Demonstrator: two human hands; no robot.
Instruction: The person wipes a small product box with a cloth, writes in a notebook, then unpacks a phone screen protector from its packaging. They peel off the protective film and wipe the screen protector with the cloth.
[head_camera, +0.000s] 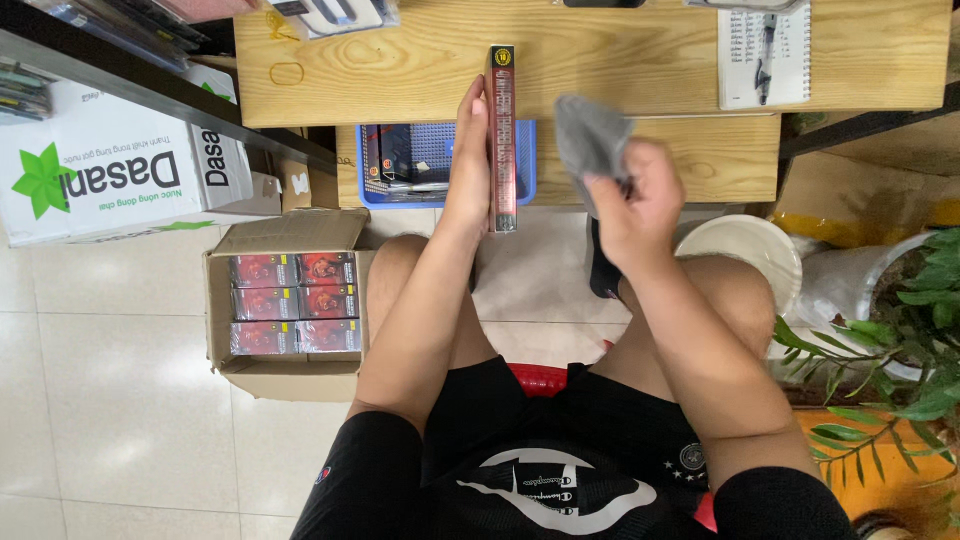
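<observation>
My left hand (466, 160) holds a flat red boxed case (501, 135) on edge, its spine up, over the front of a wooden desk (400, 70). The fingers lie flat along its left face. My right hand (635, 200) pinches a grey cloth (590, 135) just to the right of the case, apart from it. I sit on a red stool (538, 378), knees spread under the desk.
An open cardboard box (285, 300) with several red cases stands on the tiled floor at my left. A blue basket (440, 160) sits on a lower shelf. A notepad with a pen (763, 55) lies on the desk. A white bucket lid (745, 250) and a potted plant (900, 330) are at right.
</observation>
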